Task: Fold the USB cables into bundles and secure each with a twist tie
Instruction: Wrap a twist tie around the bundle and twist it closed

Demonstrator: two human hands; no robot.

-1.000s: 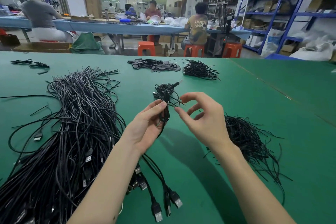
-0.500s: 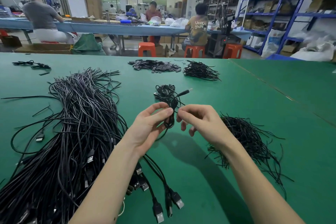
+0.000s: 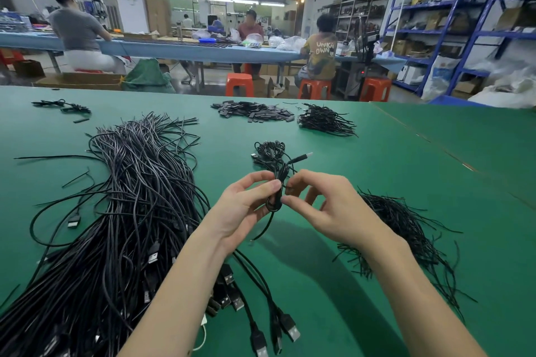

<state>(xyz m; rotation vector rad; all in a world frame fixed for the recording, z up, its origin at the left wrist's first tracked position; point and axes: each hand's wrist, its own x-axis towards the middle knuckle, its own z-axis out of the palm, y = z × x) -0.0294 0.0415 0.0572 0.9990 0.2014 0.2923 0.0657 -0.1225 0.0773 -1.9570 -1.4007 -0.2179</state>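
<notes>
Green work table [image 3: 377, 182], seam running diagonally on its right side. Workshop room behind: long blue bench [image 3: 174, 49] with seated people, orange stools [image 3: 239, 84], blue shelving [image 3: 464, 32] with boxes at right. On the table: big heap of loose USB cables [image 3: 121, 211] at left, plugs spilling toward near edge, partly under left forearm. Pile of twist ties [image 3: 406, 229] at right, partly hidden by right wrist. Far side: small flat black pieces [image 3: 255, 111], another tie pile [image 3: 324, 122], a few bits far left. Left hand [image 3: 240, 209] pinches folded cable bundle [image 3: 275, 182], held above table centre. Right hand [image 3: 327, 209] fingertips pinch at bundle's middle; tie itself too thin to tell. Finished bundle [image 3: 269, 151] lies just behind.
</notes>
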